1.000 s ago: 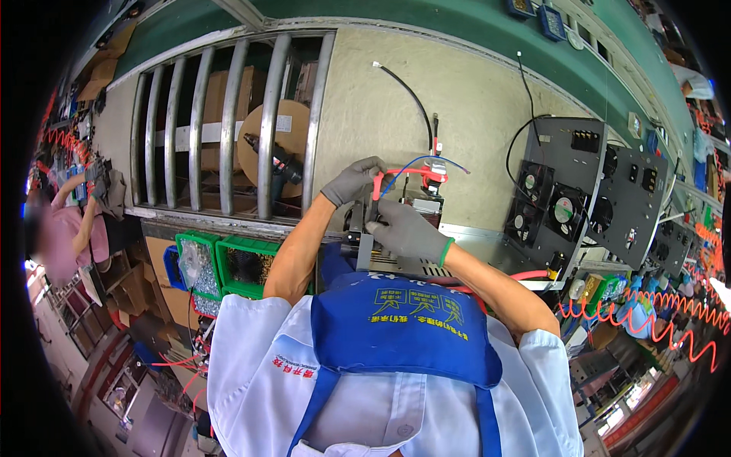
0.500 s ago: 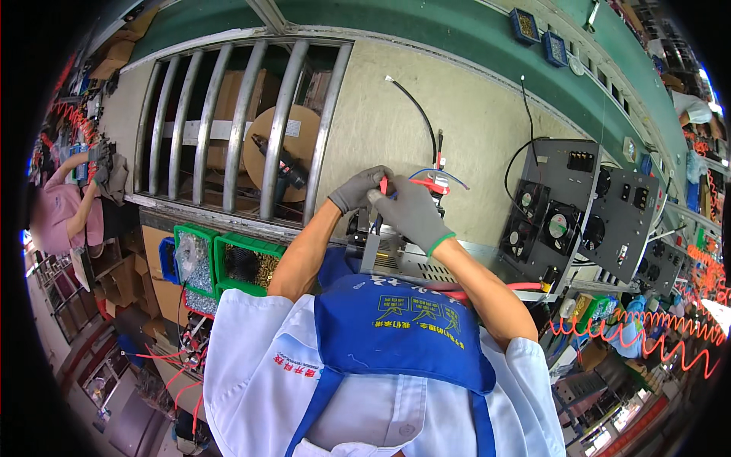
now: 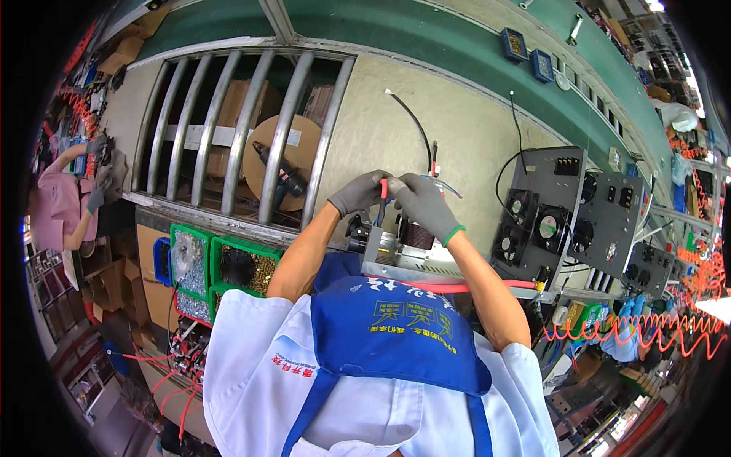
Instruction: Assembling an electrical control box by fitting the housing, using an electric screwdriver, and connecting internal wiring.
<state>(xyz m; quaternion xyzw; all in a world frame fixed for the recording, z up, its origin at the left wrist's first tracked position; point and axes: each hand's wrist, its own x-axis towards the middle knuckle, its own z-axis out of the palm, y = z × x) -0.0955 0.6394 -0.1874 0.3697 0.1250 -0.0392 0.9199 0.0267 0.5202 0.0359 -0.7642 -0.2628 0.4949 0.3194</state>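
Both my hands wear grey gloves and meet over an open metal chassis (image 3: pixel 415 268) close to my apron. My left hand (image 3: pixel 359 193) is closed, its fingertips pinching a dark wire with a red sleeve (image 3: pixel 384 190) that runs down toward the chassis. My right hand (image 3: pixel 426 206) is closed too, thumb and fingertips at the same sleeve's top; its palm side is hidden. Below the right hand, a dark wound coil (image 3: pixel 416 235) shows inside the chassis. A small black fan (image 3: pixel 357 230) sits at its left end. Beyond the hands, a black cable (image 3: pixel 411 114) lies on the bench.
Metal rollers (image 3: pixel 241 129) lie left, with a black power tool (image 3: pixel 285 179) beneath. Green bins (image 3: pixel 242 263) of small fasteners stand near left. Black panels with fans (image 3: pixel 537 213) stand right. A thick red cable (image 3: pixel 487 286) crosses my right forearm. Another person (image 3: pixel 65 194) works far left.
The chassis has tilted, so its coil now shows below my right hand. The red piece beyond that hand is mostly out of sight. Both hands stay together at the red sleeve.
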